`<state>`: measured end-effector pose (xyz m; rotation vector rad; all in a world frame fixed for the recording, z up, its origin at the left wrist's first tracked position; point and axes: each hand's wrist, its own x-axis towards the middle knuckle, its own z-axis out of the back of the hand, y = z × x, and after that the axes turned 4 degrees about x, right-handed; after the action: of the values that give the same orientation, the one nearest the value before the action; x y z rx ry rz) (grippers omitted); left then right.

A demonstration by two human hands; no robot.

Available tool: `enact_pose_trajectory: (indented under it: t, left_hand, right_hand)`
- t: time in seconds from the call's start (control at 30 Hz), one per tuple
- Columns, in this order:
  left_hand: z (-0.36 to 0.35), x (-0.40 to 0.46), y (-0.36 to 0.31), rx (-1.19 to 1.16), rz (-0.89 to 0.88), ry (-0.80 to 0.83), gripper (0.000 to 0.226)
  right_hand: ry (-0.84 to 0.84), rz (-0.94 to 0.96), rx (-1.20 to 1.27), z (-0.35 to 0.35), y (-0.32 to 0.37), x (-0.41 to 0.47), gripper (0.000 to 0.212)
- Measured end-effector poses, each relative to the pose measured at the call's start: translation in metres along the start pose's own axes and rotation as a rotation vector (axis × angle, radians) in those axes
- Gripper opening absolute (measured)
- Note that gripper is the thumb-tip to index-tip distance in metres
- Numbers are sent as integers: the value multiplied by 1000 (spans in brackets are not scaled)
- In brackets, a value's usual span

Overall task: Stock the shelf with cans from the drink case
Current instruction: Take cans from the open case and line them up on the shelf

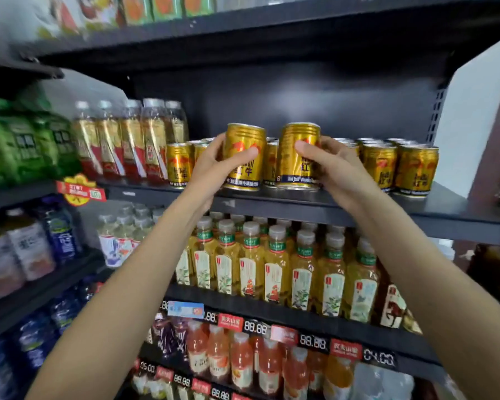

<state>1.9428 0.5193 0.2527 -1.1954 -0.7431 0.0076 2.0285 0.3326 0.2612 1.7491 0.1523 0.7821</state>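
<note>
My left hand (214,166) is wrapped around a gold can (244,145) with red markings, held upright at the front edge of the dark shelf (300,206). Beside it my right hand (332,166) grips a second gold can (298,145) that tilts slightly to the left. Both cans stand taller in view than the rows of the same gold cans (399,166) standing on the shelf behind and to either side. The drink case is not in view.
Gold-and-red bottles (127,140) stand at the shelf's left end. Yellow tea bottles (274,267) fill the shelf below, orange drinks (243,362) below that. Green packs (26,145) and blue bottles sit on the left unit. A white wall panel (474,116) bounds the right.
</note>
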Motion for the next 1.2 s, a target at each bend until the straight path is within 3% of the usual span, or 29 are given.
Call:
enact_pose_trajectory:
  t: [0.13,0.33,0.57,0.77,0.93,1.2]
  left_hand:
    - [4,29,11,174,-25,5,56]
    - [-4,48,41,661,-206,-188,79]
    - [-19,45,59,824,-345,-261,81]
    - [2,54,61,1299,-578,-367,74]
    - [10,55,74,1229,-517,-348,76]
    - [7,52,73,1082,-465,-316,66]
  right_hand:
    - [-87,58,-147,-7,-14,26,65]
    - [-223,168,-377,-15,-33,42,70]
    - [-267,217,-475,-15,-50,47,72]
    - [-303,248,-505,-17,-45,44,70]
    - [-295,278,-601,-32,-52,47,68]
    - [-326,237,-828,-42,-66,49,86]
